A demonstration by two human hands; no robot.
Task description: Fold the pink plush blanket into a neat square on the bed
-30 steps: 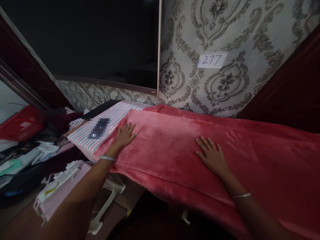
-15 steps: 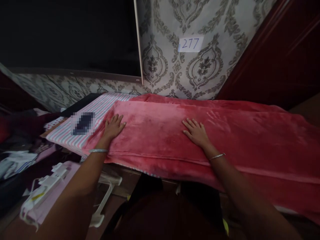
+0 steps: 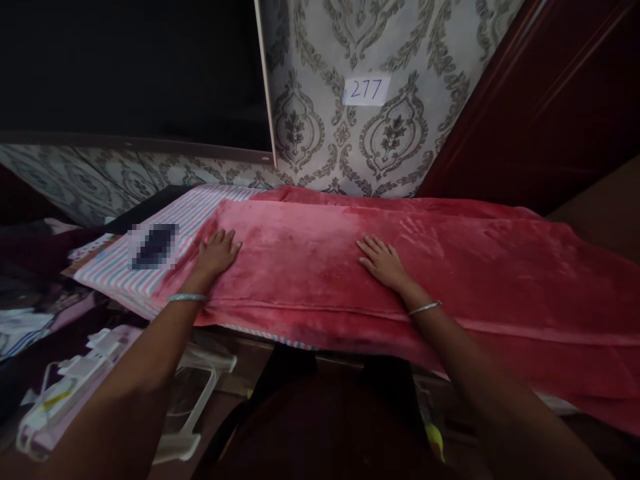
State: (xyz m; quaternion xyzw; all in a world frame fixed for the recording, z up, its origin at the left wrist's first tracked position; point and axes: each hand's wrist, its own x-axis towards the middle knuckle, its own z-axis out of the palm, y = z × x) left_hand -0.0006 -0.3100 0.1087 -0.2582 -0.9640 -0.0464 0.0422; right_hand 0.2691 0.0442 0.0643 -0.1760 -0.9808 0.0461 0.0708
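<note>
A plush red blanket (image 3: 300,260) lies folded lengthwise over a long surface in front of me. My left hand (image 3: 219,253) rests flat near its left end, fingers spread, holding nothing. Further right, my right hand (image 3: 384,260) lies palm down on the same blanket with its fingers apart. Handprint marks show in the pile to the right of that hand. Under the blanket's left end, a striped cloth (image 3: 107,267) in pink, white and blue sticks out. On this cloth is a dark, pixelated item (image 3: 154,247) whose kind cannot be made out.
A large dark television screen (image 3: 135,73) is at the back left. A paper marked 277 (image 3: 367,89) is on the patterned wall. At lower left are a white power strip (image 3: 60,400), a white frame (image 3: 200,407) and a heap of clothes (image 3: 30,327). Dark red furniture (image 3: 540,100) stands at right.
The view has swung slightly to the right, so everything appears shifted left. Both hands stay flat at about the same places on the blanket.
</note>
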